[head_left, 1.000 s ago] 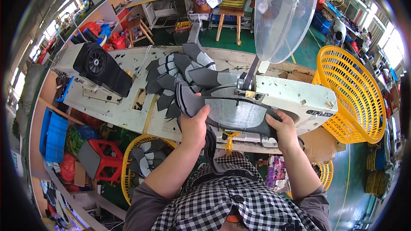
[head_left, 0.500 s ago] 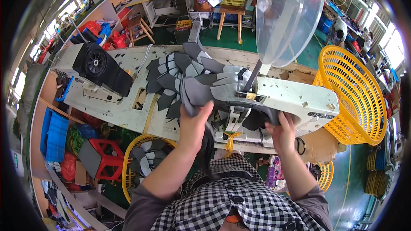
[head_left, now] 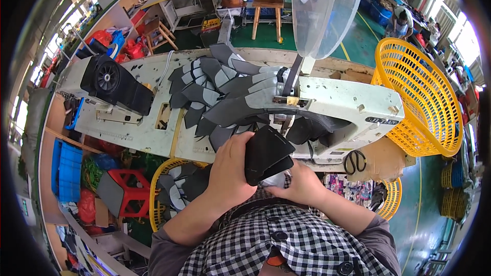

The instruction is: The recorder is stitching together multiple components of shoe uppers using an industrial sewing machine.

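Note:
My left hand (head_left: pixel 232 166) is closed around several black, flat cut fabric pieces (head_left: pixel 268 153), held upright in front of my body. Lower down, my right hand (head_left: pixel 303 184) grips at their near end, where a pale grey part (head_left: pixel 276 179) shows between thumb and fingers. Some of its fingers are hidden behind the black pieces. Beyond my hands, a long dark grey piece (head_left: pixel 245 108) lies across the white sewing machine (head_left: pixel 350 103) by its needle area. A heap of grey and light-grey cut pieces (head_left: pixel 207 82) spreads over the table to its left.
A yellow basket (head_left: pixel 422 97) stands right of the machine. Black-handled scissors (head_left: pixel 354 162) lie at the table's front edge. Another machine with a black motor (head_left: pixel 107 79) sits at left. Below are a yellow basket (head_left: pixel 155 194) of pieces and a red stool (head_left: pixel 134 194). A person (head_left: pixel 401 23) is far right.
Both hands have left the long grey piece at the machine and come nearer my body. They now hold black pieces. The view has shifted slightly, and the scissors show more fully.

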{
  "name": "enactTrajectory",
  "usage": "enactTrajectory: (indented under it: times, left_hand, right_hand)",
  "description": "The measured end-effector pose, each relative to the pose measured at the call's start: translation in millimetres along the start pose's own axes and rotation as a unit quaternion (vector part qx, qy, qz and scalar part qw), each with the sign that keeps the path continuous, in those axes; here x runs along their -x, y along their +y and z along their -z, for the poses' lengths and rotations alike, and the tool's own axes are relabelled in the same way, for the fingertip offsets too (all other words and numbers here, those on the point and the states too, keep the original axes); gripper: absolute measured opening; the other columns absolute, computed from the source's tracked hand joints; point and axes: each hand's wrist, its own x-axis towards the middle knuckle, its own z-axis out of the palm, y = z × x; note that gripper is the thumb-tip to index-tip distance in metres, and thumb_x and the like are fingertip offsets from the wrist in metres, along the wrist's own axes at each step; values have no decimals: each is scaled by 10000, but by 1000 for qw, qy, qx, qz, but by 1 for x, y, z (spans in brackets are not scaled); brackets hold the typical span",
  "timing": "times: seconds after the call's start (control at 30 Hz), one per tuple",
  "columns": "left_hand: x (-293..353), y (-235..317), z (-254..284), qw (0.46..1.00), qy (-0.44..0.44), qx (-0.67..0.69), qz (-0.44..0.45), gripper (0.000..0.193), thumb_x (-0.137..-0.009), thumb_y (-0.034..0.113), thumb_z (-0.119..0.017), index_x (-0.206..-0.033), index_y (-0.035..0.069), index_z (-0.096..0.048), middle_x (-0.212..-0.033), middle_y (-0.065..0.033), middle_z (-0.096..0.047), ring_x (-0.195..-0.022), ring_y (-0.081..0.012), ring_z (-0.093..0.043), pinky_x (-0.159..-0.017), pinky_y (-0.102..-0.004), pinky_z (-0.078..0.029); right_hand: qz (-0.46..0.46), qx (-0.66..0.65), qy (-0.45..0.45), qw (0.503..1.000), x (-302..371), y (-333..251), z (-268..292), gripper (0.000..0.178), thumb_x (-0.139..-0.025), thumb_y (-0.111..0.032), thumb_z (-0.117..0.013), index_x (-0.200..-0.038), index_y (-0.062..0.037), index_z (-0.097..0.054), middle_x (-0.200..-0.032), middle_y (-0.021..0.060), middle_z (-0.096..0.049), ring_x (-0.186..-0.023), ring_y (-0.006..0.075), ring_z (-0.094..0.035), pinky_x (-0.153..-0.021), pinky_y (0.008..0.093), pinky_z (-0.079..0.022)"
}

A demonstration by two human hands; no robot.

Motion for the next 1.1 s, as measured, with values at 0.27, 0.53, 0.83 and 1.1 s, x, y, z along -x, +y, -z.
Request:
enactTrajectory:
  times: [0.27,0.53,0.83,1.1]
  left_hand:
    - [-16,-14,-6,901,137,409,54,380,-854,-39,-473,-1224,-4,-397,-1075,-77,-541,-943,-153,-549,-798,-280,-445]
    - [-44,-33,-45,881,231,390,133,370,-845,0,-584,-1174,60,-426,-1054,-56,-546,-734,-51,-493,-622,-198,-417]
    - [-50,-41,-59,853,265,422,154,354,-832,15,-616,-1142,65,-451,-911,-20,-507,-720,-56,-486,-609,-204,-410]
    - [-39,-43,-42,816,199,471,269,396,-840,116,-641,-1178,29,-453,-994,-51,-553,-896,-116,-531,-793,-256,-433]
  right_hand:
    - [-128,-88,-86,984,10,12,51,590,-653,-327,-815,-1070,-6,-549,-916,139,-638,-829,218,-622,-769,320,-493]
    - [-153,-418,224,867,-18,22,70,299,-832,-106,-654,-1083,24,-559,-950,58,-617,-835,111,-567,-769,235,-458]
    - [-113,-437,268,851,-44,42,58,297,-867,-171,-623,-1094,13,-571,-1012,49,-616,-899,110,-548,-834,235,-415]
    - [-100,-547,115,823,-29,63,42,483,-793,-290,-699,-1094,26,-492,-914,128,-609,-788,230,-625,-744,360,-519]
